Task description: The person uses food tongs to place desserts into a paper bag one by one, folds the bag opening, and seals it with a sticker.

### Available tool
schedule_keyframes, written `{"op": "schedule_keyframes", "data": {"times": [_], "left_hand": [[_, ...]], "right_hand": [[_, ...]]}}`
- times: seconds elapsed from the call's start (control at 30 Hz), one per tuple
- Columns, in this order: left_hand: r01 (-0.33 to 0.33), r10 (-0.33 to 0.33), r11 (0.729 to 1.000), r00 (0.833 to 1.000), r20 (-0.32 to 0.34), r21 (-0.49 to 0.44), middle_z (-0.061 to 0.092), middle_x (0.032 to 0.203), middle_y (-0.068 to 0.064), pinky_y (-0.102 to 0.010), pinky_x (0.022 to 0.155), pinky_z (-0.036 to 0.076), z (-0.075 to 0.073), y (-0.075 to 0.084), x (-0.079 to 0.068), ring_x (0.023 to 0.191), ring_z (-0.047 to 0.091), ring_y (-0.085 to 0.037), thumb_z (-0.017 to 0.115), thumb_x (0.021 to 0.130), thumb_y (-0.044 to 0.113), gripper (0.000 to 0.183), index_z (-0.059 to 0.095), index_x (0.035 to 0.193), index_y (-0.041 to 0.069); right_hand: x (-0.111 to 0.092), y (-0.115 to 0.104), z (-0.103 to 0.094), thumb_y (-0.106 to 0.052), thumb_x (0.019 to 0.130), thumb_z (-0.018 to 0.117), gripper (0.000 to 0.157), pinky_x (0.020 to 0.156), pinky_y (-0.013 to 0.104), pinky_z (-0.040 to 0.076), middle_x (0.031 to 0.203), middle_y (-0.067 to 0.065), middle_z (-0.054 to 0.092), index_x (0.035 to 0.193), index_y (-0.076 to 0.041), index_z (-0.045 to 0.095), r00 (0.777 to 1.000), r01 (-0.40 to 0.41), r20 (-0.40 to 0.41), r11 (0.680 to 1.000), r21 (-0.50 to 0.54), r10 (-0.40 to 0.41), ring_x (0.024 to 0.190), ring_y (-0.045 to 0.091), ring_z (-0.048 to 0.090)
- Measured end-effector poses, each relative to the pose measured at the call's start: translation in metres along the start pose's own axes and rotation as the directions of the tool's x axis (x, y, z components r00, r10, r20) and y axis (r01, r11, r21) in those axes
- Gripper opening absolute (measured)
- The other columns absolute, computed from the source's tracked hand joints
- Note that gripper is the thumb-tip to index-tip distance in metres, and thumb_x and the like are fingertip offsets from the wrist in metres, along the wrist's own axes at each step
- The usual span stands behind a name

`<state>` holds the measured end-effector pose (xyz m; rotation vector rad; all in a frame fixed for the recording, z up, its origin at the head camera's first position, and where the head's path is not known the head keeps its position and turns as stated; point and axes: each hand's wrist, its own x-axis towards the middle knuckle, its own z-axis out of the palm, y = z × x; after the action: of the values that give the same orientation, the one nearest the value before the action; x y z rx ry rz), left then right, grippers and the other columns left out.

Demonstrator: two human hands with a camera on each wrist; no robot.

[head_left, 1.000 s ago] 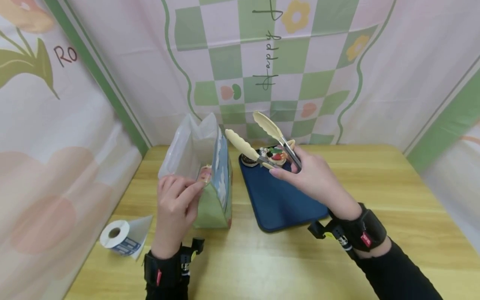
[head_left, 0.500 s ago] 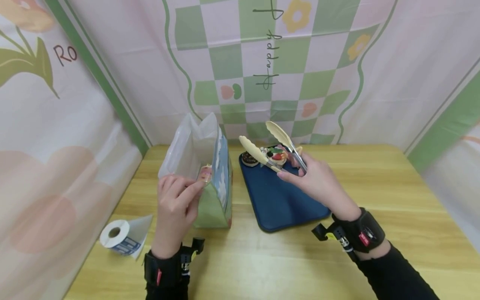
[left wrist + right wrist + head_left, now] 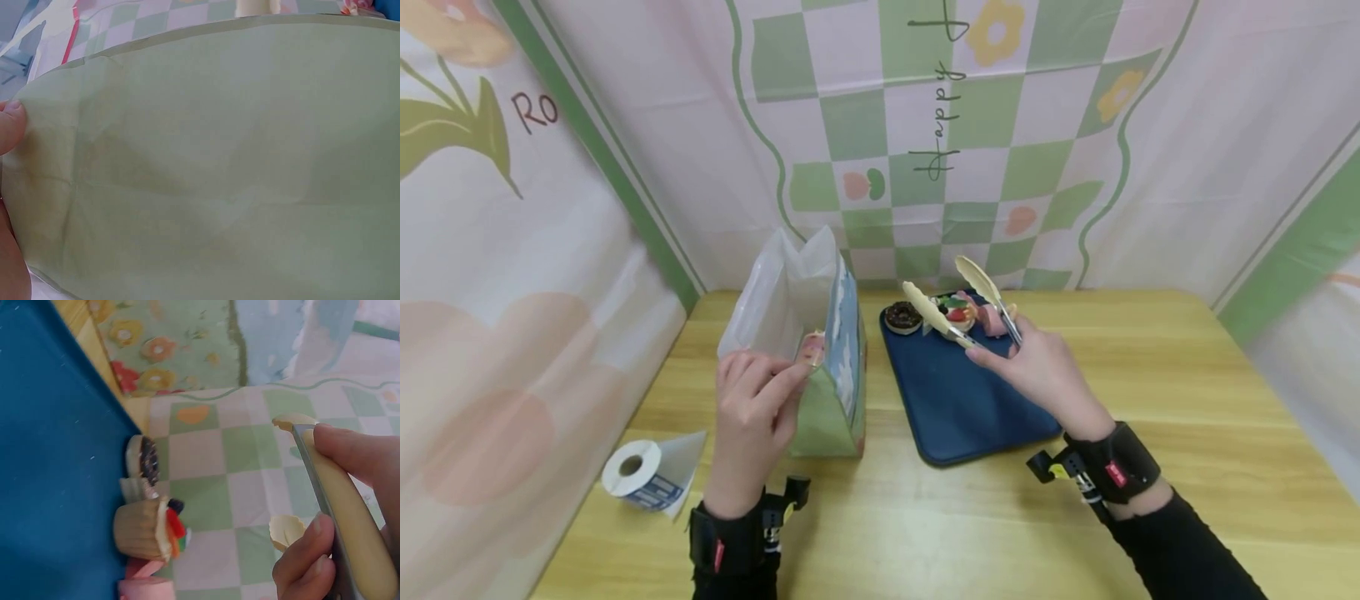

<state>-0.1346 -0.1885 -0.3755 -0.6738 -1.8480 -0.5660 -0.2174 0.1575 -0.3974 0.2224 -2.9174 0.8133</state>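
My left hand (image 3: 751, 417) pinches the near rim of a standing paper bag (image 3: 829, 421), green and sky-blue with a white inside. A pinkish item (image 3: 812, 346) shows inside the bag's mouth, partly hidden. In the left wrist view the bag's green side (image 3: 219, 137) fills most of the picture. My right hand (image 3: 1047, 371) grips food tongs (image 3: 931, 312) with cream scalloped tips, spread apart with nothing between them. Under and behind the tongs, a chocolate doughnut (image 3: 903, 317), a fruit-topped tart (image 3: 958, 313) and a pink piece (image 3: 992, 322) line the tray's far edge.
The dark blue tray (image 3: 970, 400) lies right of the bag on a wooden table (image 3: 925, 533). A roll of labels (image 3: 638, 475) with a loose end sits at the left. A patterned cloth (image 3: 917, 125) hangs behind the table.
My right hand has moved the tongs rightward and lower, over the tray's far edge, uncovering the doughnut and the pink piece. My left hand has stayed at the bag's rim.
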Motion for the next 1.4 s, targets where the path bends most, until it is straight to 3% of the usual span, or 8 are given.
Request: {"op": "schedule_keyframes", "data": {"times": [0.43,0.6,0.83,1.03,1.27,1.4], "left_hand": [[0.001,-0.001,1.000,1.000,0.008,0.003,0.066,0.078,-0.008,-0.046,0.083,0.039,-0.002,0.000,-0.001,0.075,0.056,-0.027,0.060,0.093,0.011,0.016,0.074,0.087,0.006],[-0.002,0.002,1.000,1.000,0.004,0.005,0.066,0.078,-0.008,-0.046,0.082,0.039,-0.001,0.000,-0.001,0.075,0.056,-0.027,0.060,0.094,0.012,0.017,0.074,0.087,0.006],[-0.016,0.016,1.000,1.000,-0.008,0.009,0.066,0.077,-0.007,-0.046,0.081,0.039,-0.001,0.000,-0.001,0.074,0.056,-0.027,0.060,0.094,0.011,0.017,0.074,0.086,0.007],[-0.016,0.016,1.000,1.000,-0.016,0.010,0.066,0.077,-0.007,-0.046,0.080,0.039,0.000,0.000,-0.001,0.074,0.056,-0.027,0.060,0.095,0.013,0.018,0.073,0.086,0.007],[-0.010,0.010,1.000,1.000,-0.012,0.005,0.065,0.077,-0.007,-0.046,0.081,0.039,0.000,0.000,0.000,0.074,0.055,-0.027,0.060,0.094,0.014,0.017,0.074,0.086,0.007],[-0.015,0.015,1.000,1.000,-0.012,0.006,0.065,0.077,-0.007,-0.046,0.081,0.038,0.000,0.000,0.000,0.074,0.055,-0.027,0.060,0.094,0.014,0.017,0.074,0.086,0.007]], "right_hand": [[0.013,0.024,0.022,-0.076,0.077,0.061,0.105,0.058,0.032,0.039,0.072,0.008,0.059,0.142,0.004,0.041,0.998,-0.055,0.025,0.998,-0.040,0.056,0.067,0.023,0.058],[0.016,0.032,0.029,-0.082,0.074,0.057,0.113,0.066,0.040,0.046,0.088,0.020,0.067,0.141,0.008,0.042,0.996,-0.075,0.041,0.995,-0.062,0.077,0.080,0.032,0.063],[0.019,0.041,0.039,-0.076,0.077,0.059,0.107,0.080,0.053,0.049,0.119,0.035,0.062,0.143,0.006,0.041,0.992,-0.104,0.067,0.993,-0.052,0.107,0.104,0.045,0.064],[0.021,0.045,0.044,-0.083,0.075,0.054,0.114,0.078,0.050,0.049,0.120,0.034,0.062,0.147,0.004,0.036,0.990,-0.109,0.086,0.992,-0.060,0.114,0.102,0.041,0.064],[0.022,0.048,0.048,-0.074,0.081,0.057,0.107,0.088,0.056,0.048,0.131,0.037,0.054,0.148,0.005,0.033,0.986,-0.126,0.101,0.991,-0.055,0.131,0.113,0.047,0.060],[0.024,0.050,0.050,-0.076,0.080,0.055,0.109,0.089,0.057,0.048,0.134,0.037,0.052,0.149,0.006,0.032,0.983,-0.138,0.114,0.989,-0.051,0.143,0.115,0.047,0.058]]}}
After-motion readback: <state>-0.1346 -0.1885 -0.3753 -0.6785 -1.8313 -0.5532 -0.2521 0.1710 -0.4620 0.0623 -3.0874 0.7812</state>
